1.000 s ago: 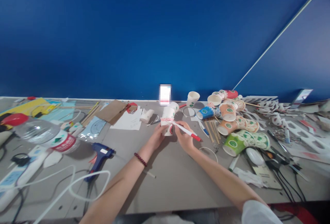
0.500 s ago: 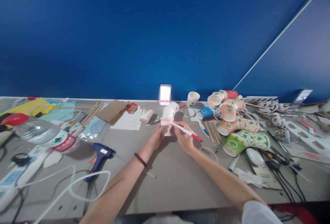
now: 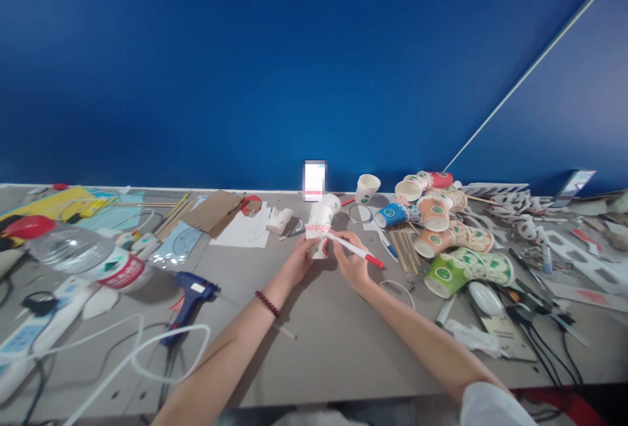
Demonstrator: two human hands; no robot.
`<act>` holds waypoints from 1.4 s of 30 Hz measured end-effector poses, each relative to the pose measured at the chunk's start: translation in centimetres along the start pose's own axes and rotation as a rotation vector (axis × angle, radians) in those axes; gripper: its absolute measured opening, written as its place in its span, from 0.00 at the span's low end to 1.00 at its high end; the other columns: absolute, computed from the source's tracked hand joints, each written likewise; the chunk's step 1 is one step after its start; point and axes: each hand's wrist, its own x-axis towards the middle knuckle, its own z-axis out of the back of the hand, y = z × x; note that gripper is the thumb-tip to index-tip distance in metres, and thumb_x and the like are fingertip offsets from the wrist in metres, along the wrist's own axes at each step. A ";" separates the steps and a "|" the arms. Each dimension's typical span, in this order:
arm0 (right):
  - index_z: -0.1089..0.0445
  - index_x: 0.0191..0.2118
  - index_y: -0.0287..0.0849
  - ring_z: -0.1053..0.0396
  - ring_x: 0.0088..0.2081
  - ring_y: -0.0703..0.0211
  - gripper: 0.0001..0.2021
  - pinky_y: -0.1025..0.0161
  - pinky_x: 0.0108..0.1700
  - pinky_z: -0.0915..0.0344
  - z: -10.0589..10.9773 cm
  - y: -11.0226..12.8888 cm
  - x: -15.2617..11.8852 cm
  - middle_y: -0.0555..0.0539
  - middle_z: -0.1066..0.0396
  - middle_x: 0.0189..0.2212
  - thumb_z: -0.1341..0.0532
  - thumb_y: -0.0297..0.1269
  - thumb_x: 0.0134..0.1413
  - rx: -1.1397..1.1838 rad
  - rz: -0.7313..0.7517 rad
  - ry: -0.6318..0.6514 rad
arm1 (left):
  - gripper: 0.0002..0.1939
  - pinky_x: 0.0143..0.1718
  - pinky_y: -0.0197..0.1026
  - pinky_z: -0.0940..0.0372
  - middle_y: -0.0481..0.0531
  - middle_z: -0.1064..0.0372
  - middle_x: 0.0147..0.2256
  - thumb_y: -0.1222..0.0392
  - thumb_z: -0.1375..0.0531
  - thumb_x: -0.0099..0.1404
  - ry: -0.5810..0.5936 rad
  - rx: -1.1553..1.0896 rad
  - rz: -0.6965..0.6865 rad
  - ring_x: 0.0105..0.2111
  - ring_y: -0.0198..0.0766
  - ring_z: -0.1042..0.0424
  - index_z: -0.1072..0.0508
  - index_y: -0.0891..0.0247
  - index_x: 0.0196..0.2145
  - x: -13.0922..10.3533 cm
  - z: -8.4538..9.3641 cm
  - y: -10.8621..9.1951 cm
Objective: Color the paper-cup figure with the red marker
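Note:
At the middle of the table, my left hand (image 3: 299, 258) is closed round the left side of a white paper cup (image 3: 320, 248) with a red pattern and a round emblem. Behind that cup, and touching it in this view, is another white cup (image 3: 326, 209). My right hand (image 3: 351, 260) pinches a white marker pen (image 3: 356, 249) with a red end. The pen slants, its red end pointing to the lower right and its other end at the cup's side. Whether the tip touches the cup is too small to tell.
Several patterned paper cups (image 3: 444, 275) lie at the right, beside wooden sticks (image 3: 405, 249). One white cup (image 3: 367, 188) stands near the wall. A blue glue gun (image 3: 190, 301), a plastic bottle (image 3: 83, 256) and a power strip (image 3: 44, 328) are at the left. A bright phone (image 3: 314, 180) leans at the back.

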 end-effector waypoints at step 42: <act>0.28 0.36 0.45 0.24 0.32 0.54 0.06 0.56 0.37 0.26 -0.2 -0.1 -0.1 0.47 0.22 0.31 0.39 0.40 0.58 -0.015 0.009 -0.039 | 0.24 0.52 0.52 0.32 0.62 0.23 0.45 0.56 0.33 0.58 0.031 -0.007 0.028 0.46 0.50 0.25 0.23 0.68 0.50 -0.2 0.0 -0.2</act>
